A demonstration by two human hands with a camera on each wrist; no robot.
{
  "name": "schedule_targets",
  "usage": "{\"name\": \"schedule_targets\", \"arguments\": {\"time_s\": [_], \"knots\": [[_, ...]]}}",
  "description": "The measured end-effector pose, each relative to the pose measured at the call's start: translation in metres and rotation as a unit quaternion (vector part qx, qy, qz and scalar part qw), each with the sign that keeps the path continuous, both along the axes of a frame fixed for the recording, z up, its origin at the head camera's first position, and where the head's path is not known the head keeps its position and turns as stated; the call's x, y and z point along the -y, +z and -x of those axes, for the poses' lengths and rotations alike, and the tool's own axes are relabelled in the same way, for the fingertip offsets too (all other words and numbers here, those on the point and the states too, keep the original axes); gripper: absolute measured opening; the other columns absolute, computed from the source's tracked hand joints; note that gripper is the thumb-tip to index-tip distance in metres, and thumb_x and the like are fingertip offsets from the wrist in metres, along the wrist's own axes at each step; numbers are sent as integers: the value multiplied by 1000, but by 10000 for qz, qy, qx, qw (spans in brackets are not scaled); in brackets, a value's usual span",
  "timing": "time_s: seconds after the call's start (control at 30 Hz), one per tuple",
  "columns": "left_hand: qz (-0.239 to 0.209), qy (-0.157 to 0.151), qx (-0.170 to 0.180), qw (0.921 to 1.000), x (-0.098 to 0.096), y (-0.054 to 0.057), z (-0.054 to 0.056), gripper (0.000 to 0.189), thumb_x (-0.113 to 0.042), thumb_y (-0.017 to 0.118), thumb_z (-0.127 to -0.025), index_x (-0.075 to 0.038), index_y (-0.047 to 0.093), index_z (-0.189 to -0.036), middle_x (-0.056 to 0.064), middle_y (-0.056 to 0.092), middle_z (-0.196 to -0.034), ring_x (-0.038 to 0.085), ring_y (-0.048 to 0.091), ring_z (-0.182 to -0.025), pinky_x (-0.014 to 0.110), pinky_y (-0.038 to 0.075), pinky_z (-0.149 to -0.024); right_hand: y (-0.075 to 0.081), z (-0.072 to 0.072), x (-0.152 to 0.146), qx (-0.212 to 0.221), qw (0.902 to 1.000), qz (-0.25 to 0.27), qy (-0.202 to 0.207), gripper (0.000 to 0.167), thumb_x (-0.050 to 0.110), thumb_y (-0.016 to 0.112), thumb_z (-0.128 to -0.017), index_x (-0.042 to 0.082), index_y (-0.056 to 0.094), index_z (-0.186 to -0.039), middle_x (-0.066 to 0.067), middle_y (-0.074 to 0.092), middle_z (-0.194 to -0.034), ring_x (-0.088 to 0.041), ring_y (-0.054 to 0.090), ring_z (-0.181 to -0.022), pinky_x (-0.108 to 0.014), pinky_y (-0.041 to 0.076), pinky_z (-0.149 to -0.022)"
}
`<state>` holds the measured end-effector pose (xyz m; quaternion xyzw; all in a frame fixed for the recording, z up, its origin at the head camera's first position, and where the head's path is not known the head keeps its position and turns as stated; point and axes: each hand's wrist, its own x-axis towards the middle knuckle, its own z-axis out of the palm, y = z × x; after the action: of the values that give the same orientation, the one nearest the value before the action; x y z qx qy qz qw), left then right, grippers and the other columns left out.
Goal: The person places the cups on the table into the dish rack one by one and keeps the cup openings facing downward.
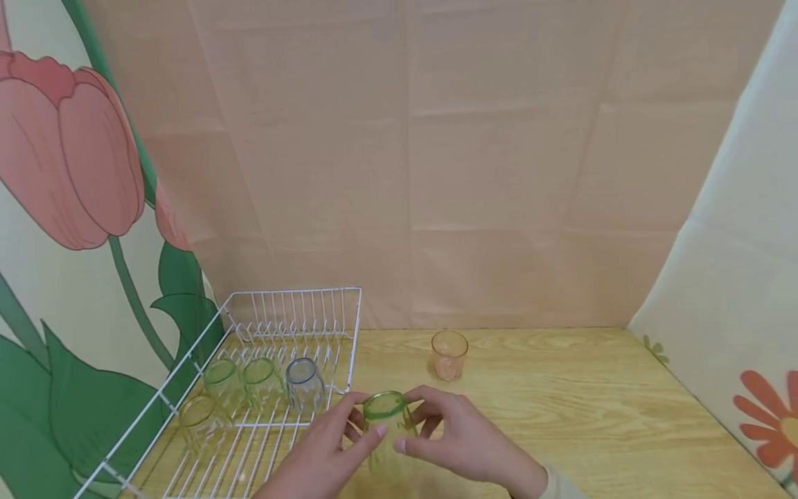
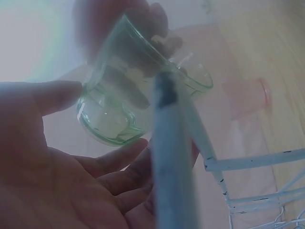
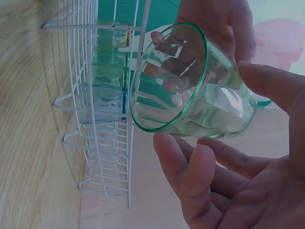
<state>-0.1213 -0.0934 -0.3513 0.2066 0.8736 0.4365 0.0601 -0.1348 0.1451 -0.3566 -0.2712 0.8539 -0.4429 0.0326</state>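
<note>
A clear green-tinted drinking glass (image 1: 388, 454) is held up between both hands near the front of the table. Its mouth faces down and its green-edged base is uppermost, as the right wrist view of the glass (image 3: 190, 90) shows. My left hand (image 1: 330, 440) pinches it from the left, thumb and forefinger near the base. From the other side my right hand (image 1: 464, 436) grips it, with the thumb (image 3: 267, 81) on the base end and fingers along the wall. In the left wrist view, a rack bar partly covers the glass (image 2: 119, 71).
Left of the hands stands a white wire dish rack (image 1: 358, 326). Inside it are two green glasses (image 1: 221, 384) (image 1: 263, 381), a blue glass (image 1: 305, 388) and a yellowish glass (image 1: 202, 426). A small orange glass (image 1: 449, 357) stands on the wooden table (image 1: 592, 416) behind the right hand.
</note>
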Motion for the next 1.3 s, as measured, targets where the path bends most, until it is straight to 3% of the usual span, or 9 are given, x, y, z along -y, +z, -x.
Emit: {"name": "schedule_targets", "arguments": {"time_s": [0.3,0.57,0.8,1.1,1.3], "knots": [[112,88,-229,9996,1,1,-2,42,-52,63,-94,-22,58,-124,-8,60,-92,9,57,-86,29,45,-65,-1,1,1,-317,9992,10,251,41,42,76,-88,22,62,-120,9,72,-98,-3,64,-78,-25,50,-72],[332,191,-412,9984,-1,-1,-2,43,-59,67,-88,-30,59,-120,-13,59,-96,8,57,-89,28,44,-65,-2,0,-1,-303,9990,-138,292,43,45,77,-86,26,61,-121,13,71,-102,-3,63,-84,-26,50,-75],[400,280,-240,9985,-1,1,-3,44,-60,73,-83,-30,59,-112,-12,58,-96,12,56,-92,31,45,-66,-6,-1,1,-328,9985,-141,408,44,43,78,-85,25,61,-121,12,72,-104,-3,63,-84,-26,50,-74],[357,278,-415,9981,0,4,-3,44,-57,76,-82,-27,60,-110,-13,59,-95,14,58,-91,28,45,-66,-4,-1,2,-450,9980,-128,433,45,42,79,-85,22,61,-121,13,71,-103,-2,63,-84,-25,50,-75],[448,405,-392,9974,2,3,-4,45,-57,78,-79,-27,60,-107,-12,58,-91,11,56,-87,26,43,-63,-5,-1,3,-280,9975,-27,644,44,38,79,-86,24,60,-123,10,71,-107,-4,64,-88,-25,52,-72]]}}
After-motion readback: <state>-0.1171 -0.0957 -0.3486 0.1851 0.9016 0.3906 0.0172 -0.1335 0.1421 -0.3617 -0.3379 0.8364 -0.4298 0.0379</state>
